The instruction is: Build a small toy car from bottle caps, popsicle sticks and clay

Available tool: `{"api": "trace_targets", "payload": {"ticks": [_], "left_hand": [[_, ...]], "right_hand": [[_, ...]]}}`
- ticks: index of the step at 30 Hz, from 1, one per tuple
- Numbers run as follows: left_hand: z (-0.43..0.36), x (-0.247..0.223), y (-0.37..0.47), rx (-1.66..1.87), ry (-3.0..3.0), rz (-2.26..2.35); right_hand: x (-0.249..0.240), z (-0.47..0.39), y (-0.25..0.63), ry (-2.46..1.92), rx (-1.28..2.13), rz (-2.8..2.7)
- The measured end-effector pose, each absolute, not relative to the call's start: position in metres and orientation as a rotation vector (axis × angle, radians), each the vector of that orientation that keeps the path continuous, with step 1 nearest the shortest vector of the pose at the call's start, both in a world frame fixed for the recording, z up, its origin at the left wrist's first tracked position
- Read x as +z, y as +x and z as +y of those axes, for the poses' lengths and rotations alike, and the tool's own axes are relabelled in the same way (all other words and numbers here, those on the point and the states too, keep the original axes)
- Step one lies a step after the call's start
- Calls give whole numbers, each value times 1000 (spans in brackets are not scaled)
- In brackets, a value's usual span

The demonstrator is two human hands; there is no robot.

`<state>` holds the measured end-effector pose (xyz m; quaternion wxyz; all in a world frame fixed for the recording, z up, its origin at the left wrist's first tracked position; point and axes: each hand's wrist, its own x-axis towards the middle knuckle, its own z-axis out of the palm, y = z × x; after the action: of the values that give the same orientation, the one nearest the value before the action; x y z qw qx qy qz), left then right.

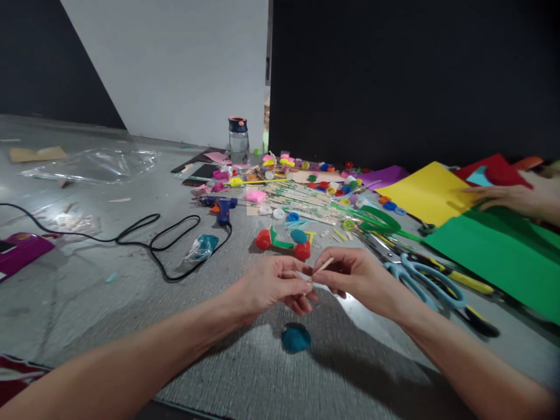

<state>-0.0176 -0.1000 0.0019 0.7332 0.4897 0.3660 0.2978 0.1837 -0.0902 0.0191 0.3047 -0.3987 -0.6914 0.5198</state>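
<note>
My left hand (286,286) and my right hand (350,277) meet above the grey table (245,373). A short thin wooden stick (324,266) is pinched in my right hand. My left fingers close on something too small to make out, right beside the right fingertips. Below the hands lies a blue lump of modelling clay (296,338). Just beyond them stands a small piece with red round ends (302,247), a green strip (280,240) and a blue oval (299,236) on top.
Scissors (411,268) and yellow-black tools lie right of my right hand. Farther back are sticks (301,201), bottle caps and a water bottle (238,143). A glue gun (224,210) with black cable is left. Another person's hand (507,198) touches coloured sheets (429,192).
</note>
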Motion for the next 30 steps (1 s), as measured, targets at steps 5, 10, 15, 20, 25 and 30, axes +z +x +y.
{"api": "trace_targets", "payload": {"ticks": [5, 10, 15, 20, 25, 30], "left_hand": [[-98, 5, -17, 678, 1119, 861], [-99, 5, -17, 724, 1166, 838], [-102, 5, -16, 723, 1173, 816], [-100, 4, -16, 730, 1149, 812], [-97, 6, -18, 665, 1128, 781], [-98, 6, -19, 545, 1236, 828]], "right_hand": [[17, -89, 185, -1074, 1504, -1787], [19, -88, 185, -1078, 1632, -1707], [20, -89, 185, -1060, 1696, -1708], [20, -89, 185, -1042, 1589, -1767], [19, -88, 186, -1038, 1525, -1777], [17, -89, 185, -1065, 1461, -1779]]}}
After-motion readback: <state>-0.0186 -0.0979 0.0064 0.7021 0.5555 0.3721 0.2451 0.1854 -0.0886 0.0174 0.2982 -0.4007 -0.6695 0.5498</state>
